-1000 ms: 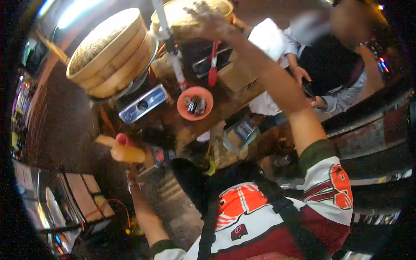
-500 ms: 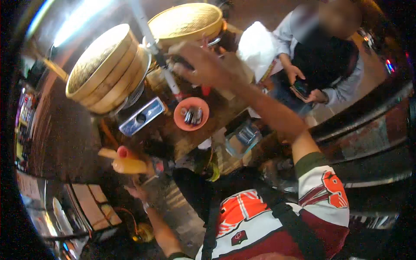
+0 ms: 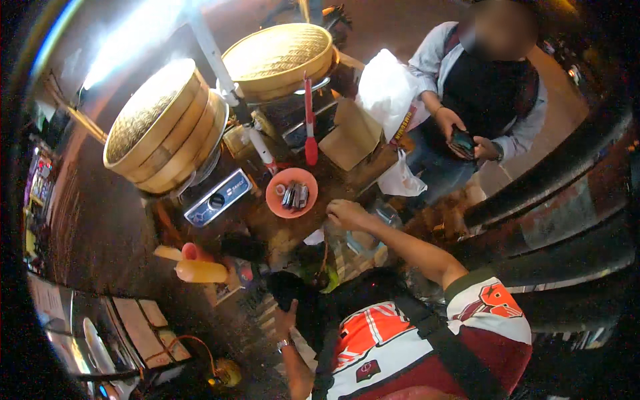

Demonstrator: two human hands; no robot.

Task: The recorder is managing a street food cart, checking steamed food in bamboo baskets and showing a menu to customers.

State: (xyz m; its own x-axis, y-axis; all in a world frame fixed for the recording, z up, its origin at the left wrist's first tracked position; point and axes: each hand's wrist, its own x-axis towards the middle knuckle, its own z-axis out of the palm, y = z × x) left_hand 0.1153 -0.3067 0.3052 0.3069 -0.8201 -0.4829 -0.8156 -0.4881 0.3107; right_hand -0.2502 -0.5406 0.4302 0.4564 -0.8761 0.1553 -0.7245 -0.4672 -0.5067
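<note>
My right hand (image 3: 350, 215) hangs low by the near right side of the table, fingers curled in and their undersides hidden. The nearest thing is a clear plastic container (image 3: 365, 241), partly covered by my forearm. My left hand (image 3: 285, 321), wearing a wristwatch, rests against my dark trousers with its fingers partly extended and nothing visible in it. Ahead, a pink bowl (image 3: 291, 213) holds several small wrapped pieces. Red-tipped tongs (image 3: 311, 150) lie beyond it beside an opened cardboard box (image 3: 350, 133).
Stacked bamboo steamers (image 3: 170, 140) and another bamboo steamer (image 3: 277, 70) stand at the back. A blue-fronted burner (image 3: 219, 199) sits before the left stack. Yellow (image 3: 200, 271) and red squeeze bottles (image 3: 191, 251) are at left. A person with a phone (image 3: 461, 141) sits far right near white bags (image 3: 390, 93).
My right hand has come back from above the tongs and box down to the table's near right side. My left hand has moved from near the bottles onto my leg.
</note>
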